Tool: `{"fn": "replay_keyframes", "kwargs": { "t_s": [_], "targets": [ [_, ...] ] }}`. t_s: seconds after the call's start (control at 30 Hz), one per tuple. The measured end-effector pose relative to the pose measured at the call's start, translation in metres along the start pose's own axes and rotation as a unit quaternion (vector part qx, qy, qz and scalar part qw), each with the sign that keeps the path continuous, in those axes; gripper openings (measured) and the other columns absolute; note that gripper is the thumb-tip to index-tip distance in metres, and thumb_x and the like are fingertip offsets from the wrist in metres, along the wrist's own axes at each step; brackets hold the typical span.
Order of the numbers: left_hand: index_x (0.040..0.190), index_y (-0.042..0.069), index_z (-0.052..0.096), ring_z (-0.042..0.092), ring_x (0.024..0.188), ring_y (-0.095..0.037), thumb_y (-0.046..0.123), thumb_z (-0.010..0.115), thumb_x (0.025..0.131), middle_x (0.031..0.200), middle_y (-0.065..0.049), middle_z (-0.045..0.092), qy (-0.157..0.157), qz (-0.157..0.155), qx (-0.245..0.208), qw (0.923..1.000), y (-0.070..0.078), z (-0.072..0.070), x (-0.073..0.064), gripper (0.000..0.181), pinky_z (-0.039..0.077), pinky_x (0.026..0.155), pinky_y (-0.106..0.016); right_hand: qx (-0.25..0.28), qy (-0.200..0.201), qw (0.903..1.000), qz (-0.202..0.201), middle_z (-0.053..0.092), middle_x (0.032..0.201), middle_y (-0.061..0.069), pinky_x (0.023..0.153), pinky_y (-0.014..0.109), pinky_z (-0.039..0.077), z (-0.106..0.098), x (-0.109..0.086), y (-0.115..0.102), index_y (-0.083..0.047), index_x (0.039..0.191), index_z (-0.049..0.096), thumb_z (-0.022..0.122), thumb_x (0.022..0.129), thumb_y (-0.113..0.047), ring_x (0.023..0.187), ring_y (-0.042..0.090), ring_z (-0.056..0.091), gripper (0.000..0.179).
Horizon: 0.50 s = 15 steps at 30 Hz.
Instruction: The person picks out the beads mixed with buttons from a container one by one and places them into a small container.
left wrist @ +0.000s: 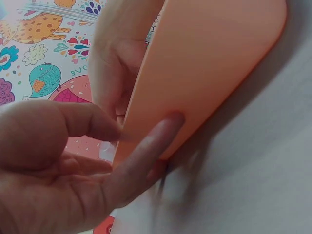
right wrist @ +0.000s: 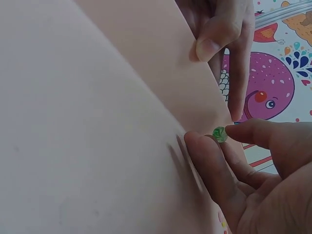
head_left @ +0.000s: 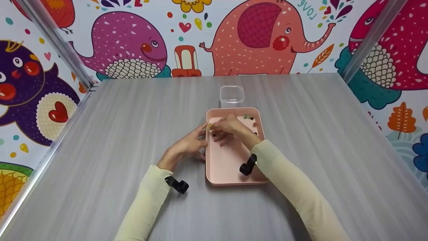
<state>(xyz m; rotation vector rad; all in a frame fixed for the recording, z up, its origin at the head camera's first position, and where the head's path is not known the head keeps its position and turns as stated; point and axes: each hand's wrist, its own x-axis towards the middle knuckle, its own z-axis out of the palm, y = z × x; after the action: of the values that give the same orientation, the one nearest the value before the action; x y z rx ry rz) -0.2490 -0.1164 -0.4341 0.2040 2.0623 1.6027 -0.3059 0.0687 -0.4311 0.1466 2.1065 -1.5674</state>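
My left hand [head_left: 189,144] is at the left side of the pink tray [head_left: 230,180], with a finger lying along the outer wall [left wrist: 209,58] in the left wrist view and another fingertip right at the rim. My right hand [head_left: 230,127] reaches into the tray near its left wall. In the right wrist view it pinches a small round green bead [right wrist: 220,134] between thumb and finger. From the head view a yellowish bead [head_left: 210,126] shows at these fingertips, and a dark bead [head_left: 214,135] lies just below them.
Several small beads [head_left: 247,116] lie in the tray's far right corner, with an orange-brown bead [head_left: 254,124] along the right wall. A clear square container [head_left: 231,95] stands just behind the tray on the grey table [head_left: 143,110]. Printed panels [head_left: 197,33] enclose the table's back and sides.
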Motion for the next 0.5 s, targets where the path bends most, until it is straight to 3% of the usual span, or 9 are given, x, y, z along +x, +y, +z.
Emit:
{"fn": "replay_keyframes", "kwargs": {
  "t_s": [0.27,0.5],
  "targets": [
    [0.176,0.004,0.008,0.059,0.135,-0.045,-0.013,0.048,0.099,0.174,-0.031,0.03,0.001,-0.003,0.012,0.9999,0.0002,0.001,0.0011,0.089,0.066,0.058,-0.028,0.029,-0.016,0.9994,-0.012,0.081,0.095,0.023,0.052,0.034,0.066,-0.0025,-0.0051,-0.0031,0.008,0.103,0.074,0.066,0.106,-0.009,0.062,0.02,0.077,0.019],
    [0.176,0.004,0.009,0.057,0.137,-0.044,-0.014,0.048,0.097,0.173,-0.032,0.03,0.003,-0.001,0.006,1.0,0.002,0.0017,0.0003,0.09,0.066,0.059,-0.03,0.04,-0.021,0.9988,-0.016,0.081,0.099,0.02,0.053,0.032,0.066,-0.0032,-0.004,-0.0059,0.009,0.117,0.077,0.067,0.106,-0.008,0.066,0.022,0.079,0.023]
  ]
}}
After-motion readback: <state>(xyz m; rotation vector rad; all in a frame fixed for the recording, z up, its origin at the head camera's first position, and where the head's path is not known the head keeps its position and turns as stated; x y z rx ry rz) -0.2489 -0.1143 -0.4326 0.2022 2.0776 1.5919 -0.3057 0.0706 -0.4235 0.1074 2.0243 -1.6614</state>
